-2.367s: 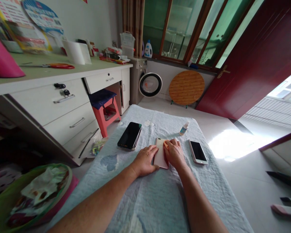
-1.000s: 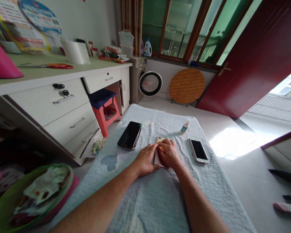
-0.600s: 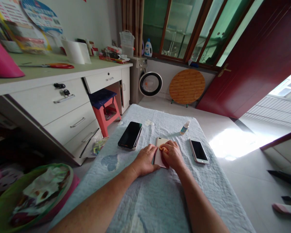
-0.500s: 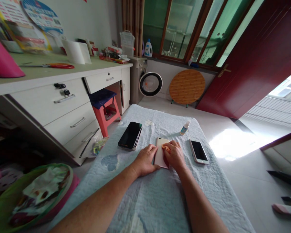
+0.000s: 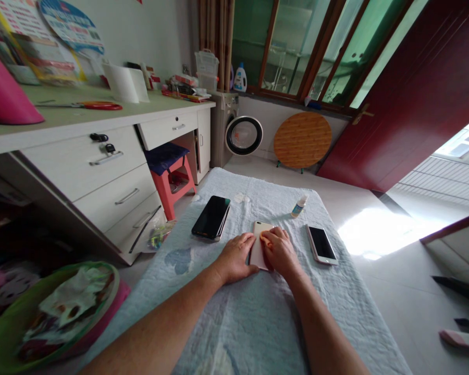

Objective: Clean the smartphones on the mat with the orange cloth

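Observation:
A pale pink phone (image 5: 257,244) lies back-up on a light blue quilted cloth (image 5: 258,323). My left hand (image 5: 236,256) rests against its left edge, fingers curled along it. My right hand (image 5: 279,251) presses a small orange cloth (image 5: 264,237) onto the phone's back, fingers bent over it. A black phone (image 5: 211,216) lies to the left. To the right sits a white phone (image 5: 321,243), screen up. A small spray bottle (image 5: 298,206) lies beyond.
A white desk with drawers (image 5: 101,172) runs along the left, a red stool (image 5: 170,174) tucked under it. A green basin (image 5: 42,312) with rags sits at lower left. A washing machine (image 5: 234,133), round wooden board (image 5: 301,140) and red door (image 5: 414,88) stand behind.
My right hand has slid the orange cloth back and forth over the phone's back, ending a little left of where it was. My left hand has stayed at the phone's edge.

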Demonstrator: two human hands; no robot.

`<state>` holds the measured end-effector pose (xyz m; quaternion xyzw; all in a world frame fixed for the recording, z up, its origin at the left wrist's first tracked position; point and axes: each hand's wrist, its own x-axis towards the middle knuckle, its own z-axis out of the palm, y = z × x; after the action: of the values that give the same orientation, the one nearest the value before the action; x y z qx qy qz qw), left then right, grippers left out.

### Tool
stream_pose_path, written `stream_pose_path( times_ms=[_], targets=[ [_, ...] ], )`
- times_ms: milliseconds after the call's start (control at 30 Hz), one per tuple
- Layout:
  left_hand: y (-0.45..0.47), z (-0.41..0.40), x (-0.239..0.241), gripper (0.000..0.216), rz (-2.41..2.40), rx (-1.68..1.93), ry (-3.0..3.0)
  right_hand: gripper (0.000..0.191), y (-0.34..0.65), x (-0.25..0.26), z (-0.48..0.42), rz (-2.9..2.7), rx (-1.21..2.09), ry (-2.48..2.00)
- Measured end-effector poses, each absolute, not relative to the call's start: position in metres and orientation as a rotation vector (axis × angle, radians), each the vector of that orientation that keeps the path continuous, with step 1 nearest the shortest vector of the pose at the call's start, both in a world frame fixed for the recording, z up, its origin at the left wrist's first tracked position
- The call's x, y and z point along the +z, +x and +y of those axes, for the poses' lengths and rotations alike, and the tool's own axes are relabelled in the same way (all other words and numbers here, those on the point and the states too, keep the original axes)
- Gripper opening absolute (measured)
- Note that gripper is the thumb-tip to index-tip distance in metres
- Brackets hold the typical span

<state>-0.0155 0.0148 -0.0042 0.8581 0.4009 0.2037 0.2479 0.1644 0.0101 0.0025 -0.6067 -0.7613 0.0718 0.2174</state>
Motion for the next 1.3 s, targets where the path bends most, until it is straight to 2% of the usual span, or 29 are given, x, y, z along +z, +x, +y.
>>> stream_pose_path(
  times_ms=[700, 1033, 1300],
  targets=[
    [-0.015, 0.014, -0.003, 0.070, 1.112, 0.571, 2.332, 0.023, 0.165, -0.001, 0.057, -2.071, 0.093, -1.748],
    [-0.015, 0.015, -0.002, 0.079, 1.070, 0.613, 2.293, 0.024, 0.153, -0.004, 0.047, -2.199, 0.159, -1.487],
    [-0.015, 0.015, -0.004, 0.078, 1.095, 0.588, 2.282, 0.020, 0.146, 0.009, 0.067, -2.325, 0.063, -1.683]
  ],
)
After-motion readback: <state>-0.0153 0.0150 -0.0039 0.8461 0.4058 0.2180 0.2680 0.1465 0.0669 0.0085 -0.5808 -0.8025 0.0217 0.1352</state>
